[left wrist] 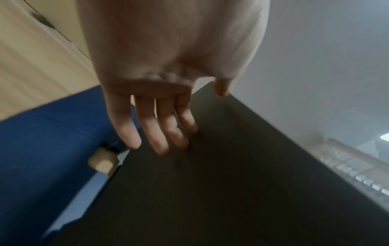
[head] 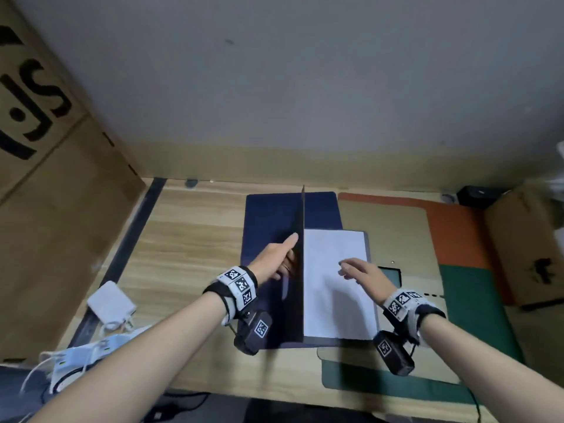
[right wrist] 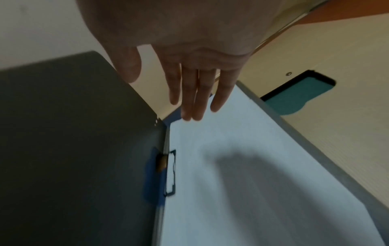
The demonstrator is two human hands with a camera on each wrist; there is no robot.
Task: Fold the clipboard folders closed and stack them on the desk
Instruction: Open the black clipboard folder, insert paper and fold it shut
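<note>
A dark grey clipboard folder lies on a blue folder [head: 265,215] in the middle of the desk. Its cover [head: 300,270] stands upright on the spine. My left hand [head: 276,259] pushes the cover's outer face [left wrist: 231,174] with straight fingers [left wrist: 160,133]. White paper [head: 335,282] lies on the folder's right half under a black clip [right wrist: 171,171]. My right hand [head: 358,270] hovers flat just above the paper [right wrist: 242,174], fingers [right wrist: 195,93] straight, holding nothing. The cover's inner face [right wrist: 73,141] rises to its left.
Beige, orange [head: 454,233] and green [head: 470,306] folders lie spread to the right. Cardboard boxes stand at the left [head: 55,193] and far right [head: 525,245]. A white charger [head: 111,302] and a power strip [head: 76,358] with cables sit at the desk's front left. A wall closes the back.
</note>
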